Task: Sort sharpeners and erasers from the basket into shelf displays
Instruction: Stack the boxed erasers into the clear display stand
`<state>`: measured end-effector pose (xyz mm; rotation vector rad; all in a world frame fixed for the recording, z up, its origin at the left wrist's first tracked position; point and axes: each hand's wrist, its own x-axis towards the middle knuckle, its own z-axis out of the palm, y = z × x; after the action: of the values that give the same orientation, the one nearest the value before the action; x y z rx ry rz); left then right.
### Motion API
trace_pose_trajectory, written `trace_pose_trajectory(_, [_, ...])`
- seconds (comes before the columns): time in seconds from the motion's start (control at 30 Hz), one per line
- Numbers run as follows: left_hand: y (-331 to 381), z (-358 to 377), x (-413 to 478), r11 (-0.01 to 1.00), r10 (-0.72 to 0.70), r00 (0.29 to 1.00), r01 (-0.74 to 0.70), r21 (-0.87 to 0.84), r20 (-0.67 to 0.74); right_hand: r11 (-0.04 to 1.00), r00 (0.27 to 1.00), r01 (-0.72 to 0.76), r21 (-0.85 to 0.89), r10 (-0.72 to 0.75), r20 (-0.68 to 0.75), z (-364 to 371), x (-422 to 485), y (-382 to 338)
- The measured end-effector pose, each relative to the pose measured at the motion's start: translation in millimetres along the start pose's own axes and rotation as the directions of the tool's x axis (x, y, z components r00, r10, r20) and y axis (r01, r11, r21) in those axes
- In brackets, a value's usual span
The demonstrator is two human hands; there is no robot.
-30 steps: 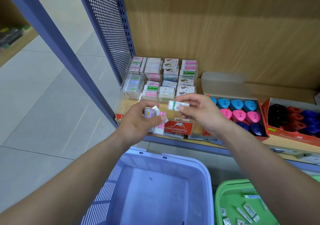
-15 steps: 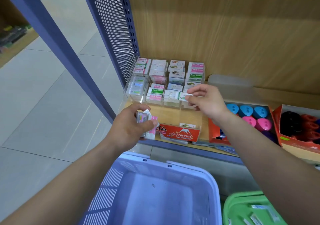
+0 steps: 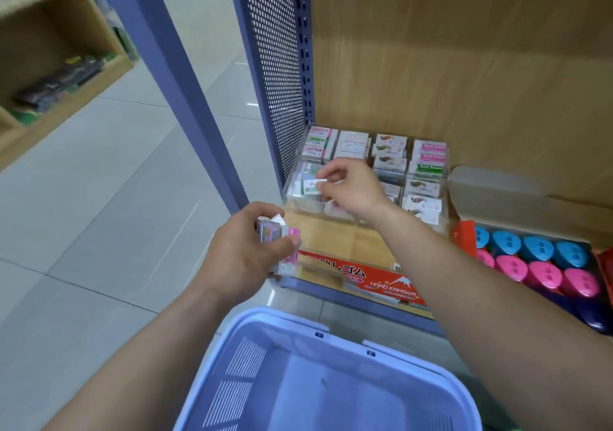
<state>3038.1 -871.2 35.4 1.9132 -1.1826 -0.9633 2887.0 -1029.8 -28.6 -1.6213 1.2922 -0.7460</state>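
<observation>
**Eraser pinched at the clear case**

Mid-frame, the right hand (image 3: 351,186) pinches a green-and-white eraser (image 3: 311,186) at the clear display case's (image 3: 300,202) front-left compartment. Lower left of it, the left hand (image 3: 245,258) grips several wrapped erasers (image 3: 282,241). A lilac basket (image 3: 282,316) fills the bottom; blue and pink sharpeners (image 3: 537,258) sit at right.

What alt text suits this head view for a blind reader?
A person's right hand pinches a small eraser at the clear shelf display, while the left hand grips several more erasers. A blue basket sits in front, boxed sharpeners at right.
</observation>
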Motion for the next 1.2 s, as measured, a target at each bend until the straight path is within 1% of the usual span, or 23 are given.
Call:
trace_pose_trajectory(0.07, [-6.5, -7.4, 1.5, 1.000, -0.012, 1.000, 0.012, -0.003, -0.016, 0.994, 0.997, 0.037, -0.105, -0.029, 0.075, 11.0, -6.4, 2.6])
trace_pose_trajectory(0.13, [-14.0, -12.9, 1.1, 0.999, -0.036, 0.999, 0.036, 0.003, -0.015, 0.975, 0.991, 0.054, -0.217, -0.026, 0.130, 20.1, -10.7, 8.4])
trace_pose_trajectory(0.17, [-18.0, -15.0, 0.0, 0.999, -0.047, 0.999, 0.047, 0.017, -0.008, 0.968, 0.989, 0.052, -0.244, -0.016, 0.147, 23.7, -11.4, 11.6])
trace_pose_trajectory(0.23, [-24.1, -18.8, -3.6, 0.997, -0.059, 0.998, 0.059, 0.043, 0.006, 0.951, 0.990, 0.044, -0.306, -0.001, 0.138, 30.3, -11.6, 13.6])
trace_pose_trajectory(0.33, [-30.2, -24.3, -9.3, 0.997, -0.058, 0.998, 0.057, 0.060, 0.014, 0.874, 0.992, 0.085, -0.478, -0.028, 0.125, 38.6, -9.7, 10.7])
trace_pose_trajectory(0.43, [-33.5, -28.6, -12.2, 0.996, -0.055, 0.998, 0.054, 0.072, 0.017, 0.785, 0.985, 0.103, -0.611, 0.003, 0.170, 49.5, -9.3, 14.4])
trace_pose_trajectory(0.5, [-35.0, -31.4, -13.0, 0.996, -0.062, 0.998, 0.061, 0.057, 0.015, 0.734, 0.981, 0.134, -0.666, -0.003, 0.194, 56.3, -11.7, 18.3])
trace_pose_trajectory(0.57, [-35.0, -33.1, -13.0, 0.997, -0.068, 0.998, 0.068, 0.035, 0.016, 0.721, 0.978, 0.157, -0.675, -0.021, 0.206, 57.8, -13.6, 22.5])
trace_pose_trajectory(0.67, [-36.0, -36.3, -13.5, 0.998, -0.067, 0.997, 0.067, 0.019, 0.027, 0.791, 0.962, 0.182, -0.584, -0.021, 0.271, 57.3, -15.3, 27.6])
trace_pose_trajectory(0.73, [-37.0, -37.6, -13.9, 0.998, -0.066, 0.997, 0.066, -0.001, 0.030, 0.803, 0.951, 0.206, -0.559, -0.028, 0.309, 55.7, -15.8, 28.0])
trace_pose_trajectory(0.87, [-33.9, -38.4, -16.0, 0.994, -0.066, 0.998, 0.067, -0.086, 0.013, 0.812, 0.920, 0.210, -0.544, 0.024, 0.391, 49.4, -17.9, 20.7])
trace_pose_trajectory(0.9, [-32.2, -38.4, -17.3, 0.991, -0.068, 0.998, 0.069, -0.118, 0.014, 0.819, 0.923, 0.202, -0.536, 0.025, 0.385, 46.1, -19.9, 16.8])
trace_pose_trajectory(0.97, [-27.2, -37.4, -20.6, 0.981, -0.059, 0.998, 0.063, -0.183, 0.029, 0.861, 0.953, 0.169, -0.479, -0.018, 0.304, 36.3, -28.5, 5.7])
trace_pose_trajectory(1.0, [-24.6, -36.5, -22.2, 0.974, -0.051, 0.998, 0.059, -0.218, 0.042, 0.896, 0.968, 0.153, -0.418, -0.049, 0.248, 30.2, -36.5, -2.2])
trace_pose_trajectory(1.03, [-21.4, -35.0, -23.6, 0.965, -0.043, 0.998, 0.056, -0.255, 0.054, 0.939, 0.976, 0.135, -0.318, -0.072, 0.204, 23.5, -46.8, -11.6])
trace_pose_trajectory(1.07, [-18.2, -33.2, -24.7, 0.958, -0.033, 0.998, 0.050, -0.282, 0.062, 0.979, 0.979, 0.111, -0.173, -0.078, 0.188, 16.4, -59.3, -22.5])
trace_pose_trajectory(1.1, [-16.6, -30.8, -24.2, 0.955, -0.023, 0.998, 0.041, -0.294, 0.064, 0.997, 0.975, 0.074, -0.014, -0.069, 0.211, 10.8, -72.7, -33.7])
trace_pose_trajectory(1.13, [-15.4, -28.2, -24.0, 0.956, -0.012, 0.998, 0.031, -0.293, 0.067, 0.993, 0.965, 0.033, 0.111, -0.061, 0.257, 5.1, -87.3, -44.1])
trace_pose_trajectory(1.17, [-13.9, -25.2, -24.3, 0.958, 0.003, 0.997, 0.018, -0.287, 0.073, 0.983, 0.952, 0.004, 0.185, -0.060, 0.300, 0.8, -100.7, -52.2])
trace_pose_trajectory(1.2, [-12.7, -22.5, -24.5, 0.960, 0.023, 0.996, 0.001, -0.279, 0.083, 0.976, 0.944, -0.012, 0.216, -0.060, 0.324, -2.6, -112.0, -57.4])
